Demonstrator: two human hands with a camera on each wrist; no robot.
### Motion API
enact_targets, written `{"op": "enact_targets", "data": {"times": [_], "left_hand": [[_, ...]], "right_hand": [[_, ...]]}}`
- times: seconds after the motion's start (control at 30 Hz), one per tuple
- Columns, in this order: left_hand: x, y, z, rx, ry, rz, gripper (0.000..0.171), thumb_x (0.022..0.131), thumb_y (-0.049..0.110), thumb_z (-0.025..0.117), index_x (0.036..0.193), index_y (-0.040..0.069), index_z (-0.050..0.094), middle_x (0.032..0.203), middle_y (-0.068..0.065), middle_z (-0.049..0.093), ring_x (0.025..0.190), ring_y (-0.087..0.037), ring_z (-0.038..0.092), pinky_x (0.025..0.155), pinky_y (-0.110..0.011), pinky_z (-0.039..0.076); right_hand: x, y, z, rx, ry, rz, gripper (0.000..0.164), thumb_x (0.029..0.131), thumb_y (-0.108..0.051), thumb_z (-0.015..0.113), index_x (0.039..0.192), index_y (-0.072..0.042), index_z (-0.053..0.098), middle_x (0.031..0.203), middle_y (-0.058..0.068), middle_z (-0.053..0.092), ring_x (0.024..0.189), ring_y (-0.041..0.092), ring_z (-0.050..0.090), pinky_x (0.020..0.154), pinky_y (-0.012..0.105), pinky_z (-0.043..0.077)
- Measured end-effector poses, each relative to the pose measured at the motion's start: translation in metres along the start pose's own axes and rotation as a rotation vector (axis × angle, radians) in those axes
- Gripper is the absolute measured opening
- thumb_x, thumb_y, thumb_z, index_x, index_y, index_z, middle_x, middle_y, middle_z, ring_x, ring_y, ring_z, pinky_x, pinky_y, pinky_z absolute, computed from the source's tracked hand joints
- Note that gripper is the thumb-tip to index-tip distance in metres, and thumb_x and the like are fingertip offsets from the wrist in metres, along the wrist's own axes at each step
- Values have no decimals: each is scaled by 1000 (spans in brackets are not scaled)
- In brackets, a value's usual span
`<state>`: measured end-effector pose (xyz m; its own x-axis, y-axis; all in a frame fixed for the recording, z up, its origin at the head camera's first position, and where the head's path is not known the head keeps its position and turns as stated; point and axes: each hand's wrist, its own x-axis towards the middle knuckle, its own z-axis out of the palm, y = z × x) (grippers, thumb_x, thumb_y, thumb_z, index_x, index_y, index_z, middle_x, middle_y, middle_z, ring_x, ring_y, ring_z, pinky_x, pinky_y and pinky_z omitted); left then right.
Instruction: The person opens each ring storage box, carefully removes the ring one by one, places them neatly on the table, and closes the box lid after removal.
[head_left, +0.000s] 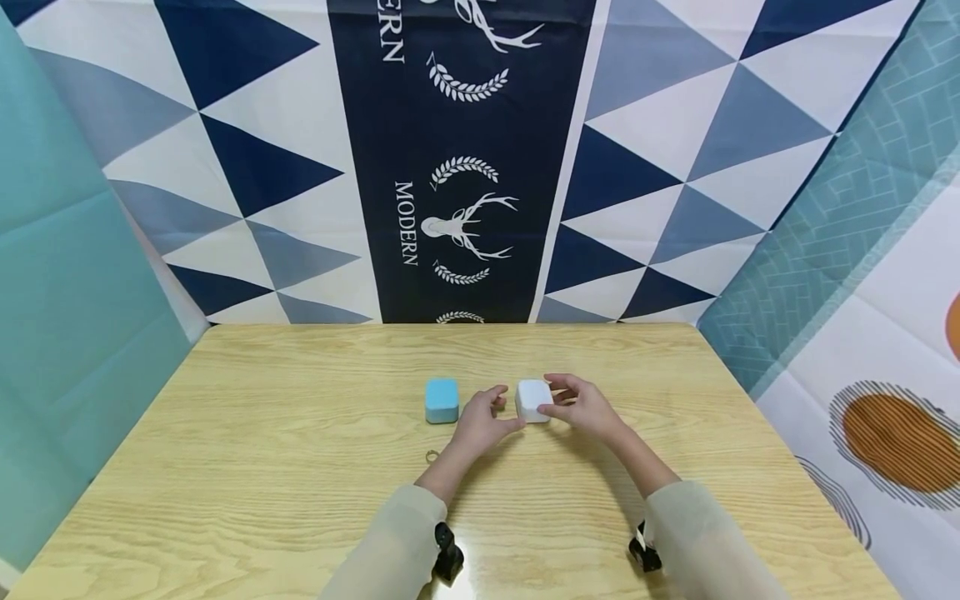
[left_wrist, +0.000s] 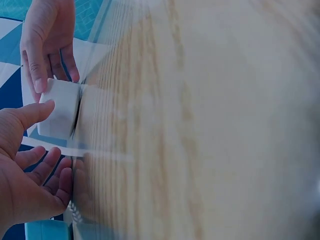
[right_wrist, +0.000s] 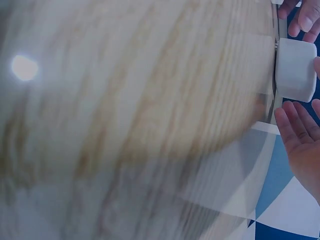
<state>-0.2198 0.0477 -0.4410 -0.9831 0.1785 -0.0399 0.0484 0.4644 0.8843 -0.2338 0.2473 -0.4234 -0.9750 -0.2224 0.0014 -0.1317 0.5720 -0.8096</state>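
A white rounded block (head_left: 533, 400) sits on the table between the two hands. My left hand (head_left: 482, 422) is on its left, with the thumb reaching toward its near edge and the other fingers spread loosely apart. On the other side, my right hand (head_left: 582, 406) has its thumb at the block's near right corner and its fingers behind, close along the right side. In the right wrist view, the right fingers (right_wrist: 296, 125) lie nearly straight beside the white block (right_wrist: 296, 70). A light blue block (head_left: 442, 402) of similar shape stands left of the left hand.
A small ring-shaped thing (head_left: 432, 456) lies on the wooden table (head_left: 300, 467) beside the left wrist. Behind the table's far edge hangs a patterned cloth (head_left: 465, 167). Teal cloth (head_left: 82, 292) borders the left side. Black wrist devices (head_left: 447, 554) show at both sleeves.
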Motion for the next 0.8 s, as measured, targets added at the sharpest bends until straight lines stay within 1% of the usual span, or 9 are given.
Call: {"op": "enact_targets", "data": {"times": [0.2,0.33,0.57,0.8], "left_hand": [[3,0,2,7,-14,18,67,76,23,78,134,6,50,113,-10,60,103,-29,57,88,-41,48],[4,0,2,0,-23,13,68,75,24,79,135,6,49,114,-10,59,104,-29,57,90,-41,47],[7,-1,4,31,-26,21,70,75,24,79,135,7,49,120,-12,57,113,-29,56,94,-38,47],[12,-2,7,76,-22,28,72,74,26,80,136,9,49,119,-10,58,111,-27,56,94,-39,46]], "right_hand": [[1,2,2,-8,-8,-4,65,80,-18,74,134,5,45,122,24,57,102,32,60,83,38,51],[2,4,4,-17,-19,-16,68,79,-16,75,136,5,43,122,25,57,102,33,60,83,38,51],[2,6,6,-18,-41,-27,72,79,-15,75,138,7,39,121,25,56,103,33,60,85,39,51],[3,8,5,-28,-41,-22,73,79,-17,75,138,6,39,121,23,57,103,32,59,84,38,51]]}}
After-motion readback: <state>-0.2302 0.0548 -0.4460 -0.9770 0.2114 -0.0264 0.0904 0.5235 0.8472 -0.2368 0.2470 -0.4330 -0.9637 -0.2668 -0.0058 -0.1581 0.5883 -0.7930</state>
